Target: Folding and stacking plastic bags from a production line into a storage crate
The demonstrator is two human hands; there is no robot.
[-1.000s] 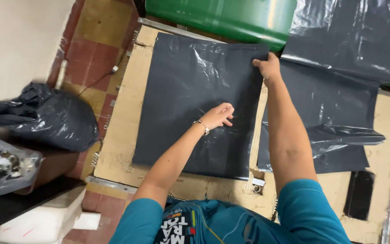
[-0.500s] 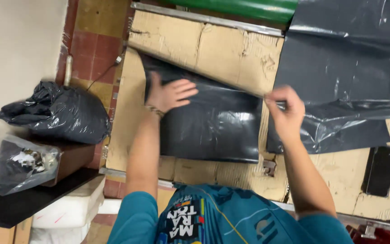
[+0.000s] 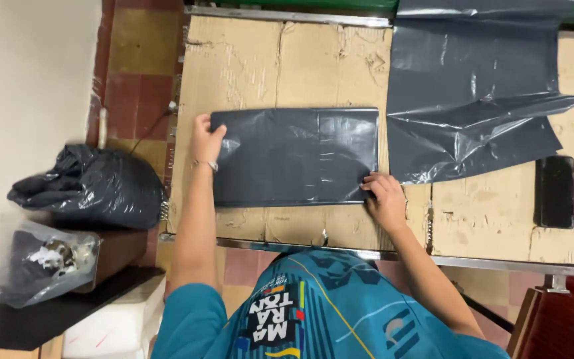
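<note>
Table [image 3: 499, 259] with metal edge, top covered by brown cardboard [image 3: 287, 60], torn in spots. Folded dark grey plastic bag [image 3: 293, 156] flat in middle of cardboard. More grey bags [image 3: 473, 100] spread out, crinkled, just beside it. Black phone [image 3: 555, 191] flat near far edge.

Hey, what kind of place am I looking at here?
Probably a small packing workbench: a cardboard-covered table, a folded grey plastic bag under the left hand and right hand, more grey sheets alongside.
</note>
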